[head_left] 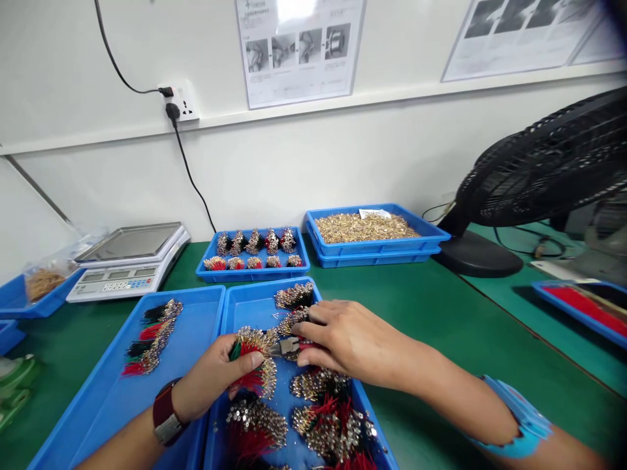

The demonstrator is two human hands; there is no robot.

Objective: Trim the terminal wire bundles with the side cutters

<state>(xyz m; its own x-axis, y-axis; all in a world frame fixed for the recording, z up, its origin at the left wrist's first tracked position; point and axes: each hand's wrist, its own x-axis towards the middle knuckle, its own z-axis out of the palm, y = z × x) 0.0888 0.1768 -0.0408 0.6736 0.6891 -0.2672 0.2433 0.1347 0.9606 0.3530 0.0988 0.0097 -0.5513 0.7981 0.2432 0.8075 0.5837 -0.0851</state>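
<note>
My left hand [215, 378] is closed round a bundle of red and green wires with metal terminals [255, 362], held over the middle blue tray [245, 307]. My right hand [347, 339] lies over small cutting pliers [289, 346] with red handles, fingers curled on them, the jaws pointing at the bundle. Several more wire bundles [323, 418] lie in the same tray below and above the hands. A watch sits on my left wrist and a blue strap on my right forearm.
A left blue tray [196, 326] holds a few bundles [151, 336]. Behind stand a tray of sorted bundles [255, 251], a tray of brass terminals [365, 228], a weighing scale [130, 261], and a black fan [548, 176] at right. Green mat covers the bench.
</note>
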